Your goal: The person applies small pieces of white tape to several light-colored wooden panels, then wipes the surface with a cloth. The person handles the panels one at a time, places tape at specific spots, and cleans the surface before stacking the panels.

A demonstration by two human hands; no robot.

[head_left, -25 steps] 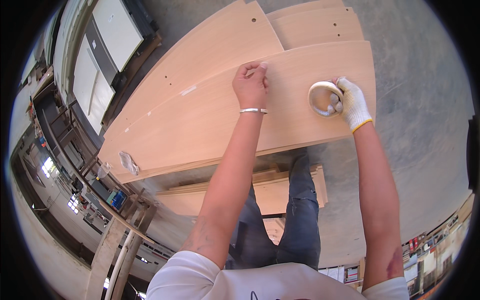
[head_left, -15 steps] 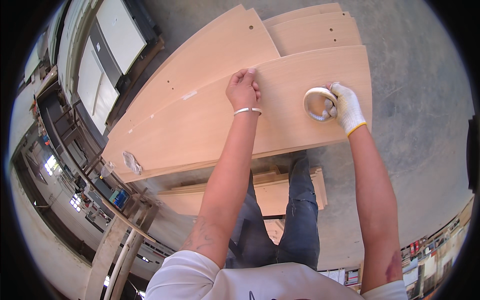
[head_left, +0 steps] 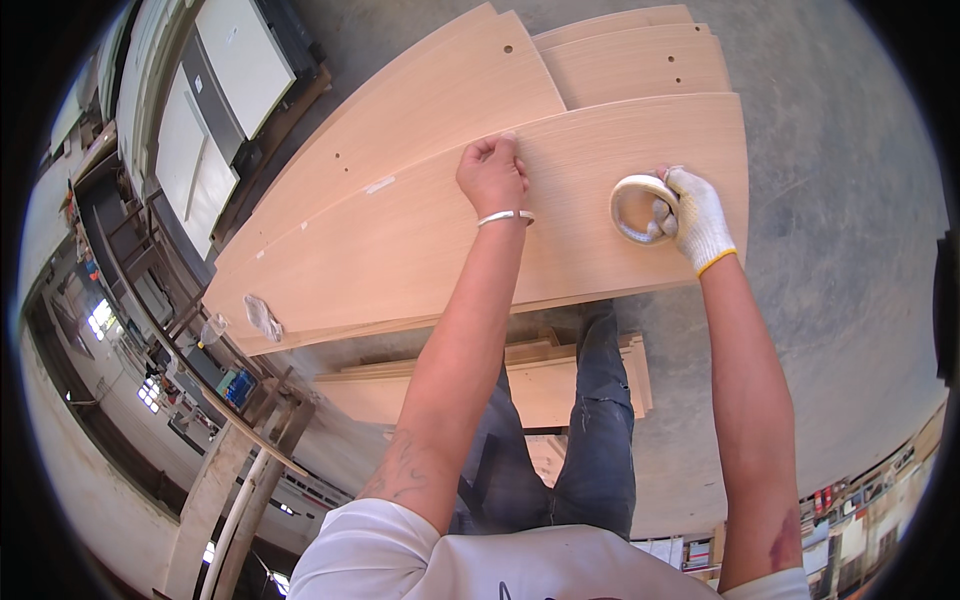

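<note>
Woodworking or furniture workshop. Evidence: stack of long, light wood-veneer panels (head_left: 420,230) with drilled holes, laid across one another above a bare concrete floor (head_left: 840,200); further cut boards (head_left: 540,385) piled low on the floor beneath the panels' near edge; rough timber trestles (head_left: 230,470) and cluttered benches (head_left: 180,350) along the left side; grey machine cabinets (head_left: 215,110) at upper left.
</note>
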